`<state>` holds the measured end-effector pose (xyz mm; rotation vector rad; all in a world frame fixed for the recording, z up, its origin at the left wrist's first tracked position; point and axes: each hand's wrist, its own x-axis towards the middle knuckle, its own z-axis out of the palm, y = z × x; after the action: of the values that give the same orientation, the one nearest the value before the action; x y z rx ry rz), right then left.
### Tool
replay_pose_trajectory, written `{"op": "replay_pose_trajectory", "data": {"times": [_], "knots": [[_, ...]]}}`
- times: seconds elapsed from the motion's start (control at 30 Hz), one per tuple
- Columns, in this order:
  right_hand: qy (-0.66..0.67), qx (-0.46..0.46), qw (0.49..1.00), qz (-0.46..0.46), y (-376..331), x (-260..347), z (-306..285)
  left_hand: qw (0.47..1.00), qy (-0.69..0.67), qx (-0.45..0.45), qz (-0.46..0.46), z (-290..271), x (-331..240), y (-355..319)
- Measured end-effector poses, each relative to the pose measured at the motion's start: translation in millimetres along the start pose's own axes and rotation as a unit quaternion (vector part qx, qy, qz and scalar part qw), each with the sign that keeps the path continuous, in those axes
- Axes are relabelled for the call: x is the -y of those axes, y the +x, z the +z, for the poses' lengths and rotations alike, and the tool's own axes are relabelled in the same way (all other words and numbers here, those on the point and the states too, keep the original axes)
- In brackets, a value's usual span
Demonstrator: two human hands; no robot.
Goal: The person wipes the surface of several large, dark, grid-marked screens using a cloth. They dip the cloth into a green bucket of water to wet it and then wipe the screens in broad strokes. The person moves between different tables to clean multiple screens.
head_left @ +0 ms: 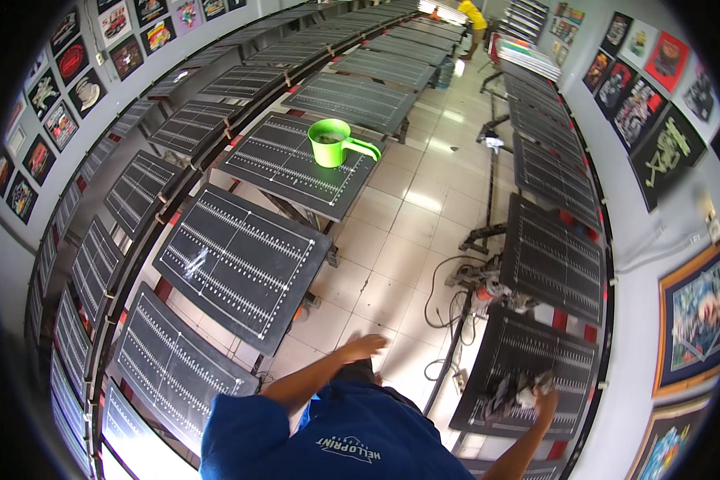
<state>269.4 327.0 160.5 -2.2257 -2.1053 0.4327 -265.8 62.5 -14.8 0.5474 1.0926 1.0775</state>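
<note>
My right hand point(545, 401) is closed on the edge of a crumpled rag point(528, 392), pale at my fingers. Darker grey cloth point(500, 397) is bunched beside it, and I cannot tell whether the two are one piece. Both lie on a black printing board point(568, 364) marked with white ruler lines, at the lower right. My left hand point(365, 347) hovers in front of my body, fingers loosely stretched out, with nothing in it. A bright green dipper point(329, 144) stands on another black board point(252, 152) farther forward, its handle pointing right.
Long rows of similar boards point(244, 256) run along both sides of a tiled aisle point(400, 240). Cables point(432, 308) and a metal device point(488, 296) sit beside the right row. A person in yellow point(474, 20) bends over the far end. Printed designs cover the walls.
</note>
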Motion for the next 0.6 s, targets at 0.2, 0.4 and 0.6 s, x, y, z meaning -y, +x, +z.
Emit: {"op": "replay_pose_trajectory", "data": {"times": [0.2,0.4,0.6], "knots": [[-0.036,-0.107,0.991,0.067,90.4,166.0,-20.6,0.975,0.003,-0.218,-0.043,-83.9,-108.8,-94.8],[0.19,0.084,0.941,-0.267,197.2,447.3,16.0,0.947,0.113,-0.249,0.167,-143.6,-237.2,38.8],[0.219,0.345,0.75,-0.52,183.1,744.4,30.9,0.894,-0.108,-0.396,0.18,-193.9,-403.7,136.4]]}}
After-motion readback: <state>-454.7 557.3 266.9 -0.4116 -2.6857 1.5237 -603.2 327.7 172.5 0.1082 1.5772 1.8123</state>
